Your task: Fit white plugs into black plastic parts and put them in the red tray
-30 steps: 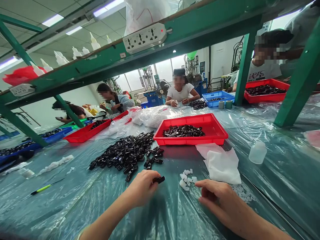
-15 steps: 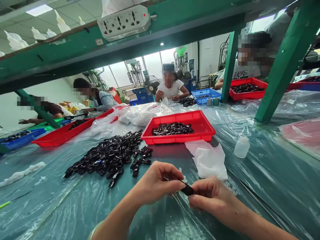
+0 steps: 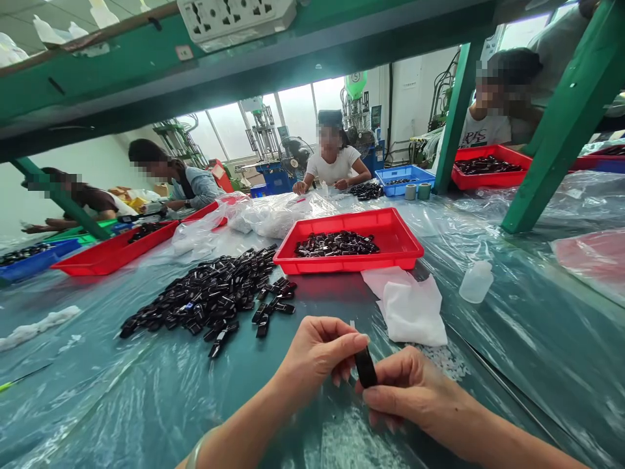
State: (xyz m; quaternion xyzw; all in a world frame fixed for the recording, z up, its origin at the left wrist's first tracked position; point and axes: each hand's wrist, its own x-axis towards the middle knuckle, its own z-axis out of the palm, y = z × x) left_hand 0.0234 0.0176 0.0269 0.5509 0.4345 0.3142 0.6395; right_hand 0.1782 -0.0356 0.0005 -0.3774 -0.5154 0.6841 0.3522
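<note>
A small black plastic piece point(image 3: 366, 367) stands upright between my hands, pinched by the thumb and fingers of my right hand point(image 3: 405, 391). My left hand point(image 3: 317, 352) has its fingers curled right beside the piece, and I cannot tell whether it grips it. A thin white sliver point(image 3: 351, 324) shows just above those fingertips. To the left lies a loose heap of similar black pieces point(image 3: 205, 299). White granules point(image 3: 442, 358) lie under my right hand's far side, partly hidden.
A red tray point(image 3: 349, 228) of black pieces stands ahead, beside a white cloth point(image 3: 413, 312) and a plastic bottle point(image 3: 476, 281). Transparent sheeting covers the teal table point(image 3: 97, 404). Green shelf legs point(image 3: 459, 117) rise beyond, and co-workers point(image 3: 334, 153) sit across with more trays.
My hands have come together. The black piece has gone from my left fingertips into my right hand's pinch, now upright. The view has shifted slightly, and the white bits are hidden.
</note>
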